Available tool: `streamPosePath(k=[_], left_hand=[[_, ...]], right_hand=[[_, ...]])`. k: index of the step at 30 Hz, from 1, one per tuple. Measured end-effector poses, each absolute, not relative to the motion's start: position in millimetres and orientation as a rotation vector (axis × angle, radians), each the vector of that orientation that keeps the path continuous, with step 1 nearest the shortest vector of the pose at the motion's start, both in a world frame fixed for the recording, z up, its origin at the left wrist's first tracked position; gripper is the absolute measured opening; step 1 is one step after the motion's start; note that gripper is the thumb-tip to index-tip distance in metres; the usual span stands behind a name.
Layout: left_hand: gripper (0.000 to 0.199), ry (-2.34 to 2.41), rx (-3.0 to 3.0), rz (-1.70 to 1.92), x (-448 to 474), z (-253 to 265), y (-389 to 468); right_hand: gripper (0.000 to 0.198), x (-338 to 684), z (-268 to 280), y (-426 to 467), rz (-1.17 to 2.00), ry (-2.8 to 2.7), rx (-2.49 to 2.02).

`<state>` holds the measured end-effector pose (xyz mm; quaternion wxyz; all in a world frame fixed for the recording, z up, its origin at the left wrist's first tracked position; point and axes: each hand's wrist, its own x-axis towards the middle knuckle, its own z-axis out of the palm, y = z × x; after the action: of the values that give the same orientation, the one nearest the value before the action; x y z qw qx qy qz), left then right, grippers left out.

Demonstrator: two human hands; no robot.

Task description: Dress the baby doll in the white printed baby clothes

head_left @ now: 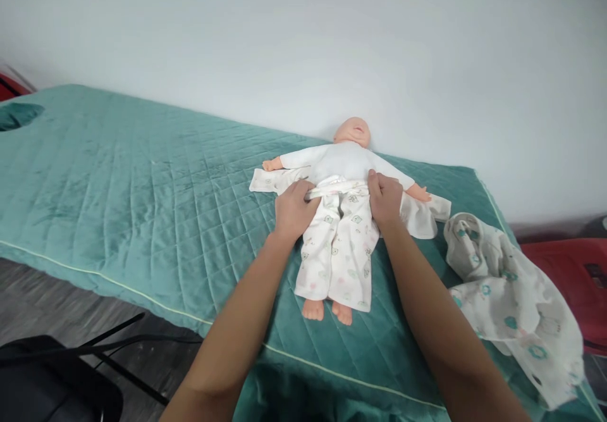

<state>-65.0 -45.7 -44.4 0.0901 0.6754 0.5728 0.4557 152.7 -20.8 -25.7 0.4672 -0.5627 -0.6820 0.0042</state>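
Observation:
A baby doll (348, 161) lies on its back, its head by the wall and its bare feet toward me. White patterned trousers (339, 251) cover its legs, and their waistband reaches its belly. My left hand (294, 210) is closed around the waistband at one side. At the other side my right hand (384, 197) grips the same band, thumb on top. Under the doll a light patterned baby top (266, 180) is spread out, its sleeves sticking out past both arms. The doll's torso and arms are white.
A green quilted cover (156, 188) lies over the long bed, which has a face hole at far left. A crumpled white garment with green prints (516, 302) lies at the right edge. Red chair (569, 276) stands beyond; a black chair (57, 378) is at lower left.

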Motion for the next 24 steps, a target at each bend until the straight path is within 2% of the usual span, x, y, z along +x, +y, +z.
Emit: streamPosePath(k=[6,11,14,19,24], left_hand=[[0.006,1.647,1.874,1.269,-65,-46,-67],[0.009,1.561,1.866,1.274,-65,-44,-59],[0.01,1.509,1.912,1.355,-65,-44,-58],[0.021,1.442,1.953,1.443,-65,-45,-58],[0.024,1.342,1.961,1.432,-67,-50,-53]], right_hand=[[0.044,155,-30,-19,-0.056,-1.722,-1.347],[0.014,151,-24,-26,-0.042,-1.677,-1.197],[0.006,145,-17,-33,-0.086,-1.738,-1.105],[0.011,136,-12,-40,-0.032,-1.901,-1.107],[0.03,136,-13,-41,-0.046,-1.989,-1.219]])
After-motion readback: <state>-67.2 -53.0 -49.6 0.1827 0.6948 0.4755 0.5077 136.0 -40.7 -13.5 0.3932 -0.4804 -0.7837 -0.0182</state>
